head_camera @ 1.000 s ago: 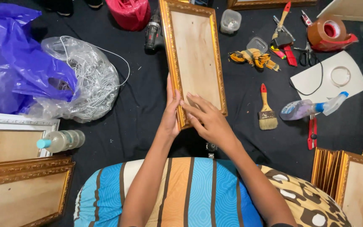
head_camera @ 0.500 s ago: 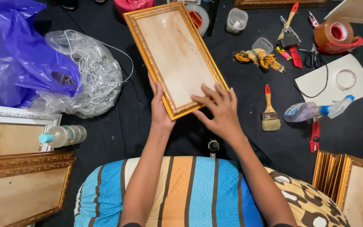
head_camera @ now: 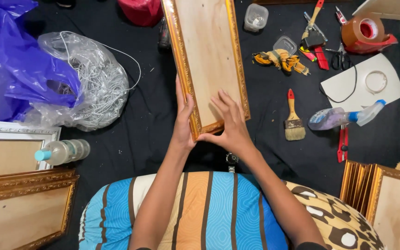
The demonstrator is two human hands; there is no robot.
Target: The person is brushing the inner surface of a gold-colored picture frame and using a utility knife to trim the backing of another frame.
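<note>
The left hand [head_camera: 183, 124] closes its grip on the near left corner of the gold picture frame [head_camera: 205, 65], thumb on the wooden back and fingers wrapped under the moulding. The right hand [head_camera: 230, 124] lies open and flat, fingers spread on the wooden backing at the frame's near end, just beside the left. The frame lies back side up on the black cloth [head_camera: 149, 120], its long axis running away from the hands, tilted slightly left at the far end, which runs past the picture's top edge. Right of the grip lie a paintbrush [head_camera: 294, 121] and a spray bottle [head_camera: 346, 116]. Left of it sit a clear bag of wire [head_camera: 96, 81] and a purple plastic bag [head_camera: 19, 69]. Farther off, right, stands a tape dispenser [head_camera: 365, 32].
</note>
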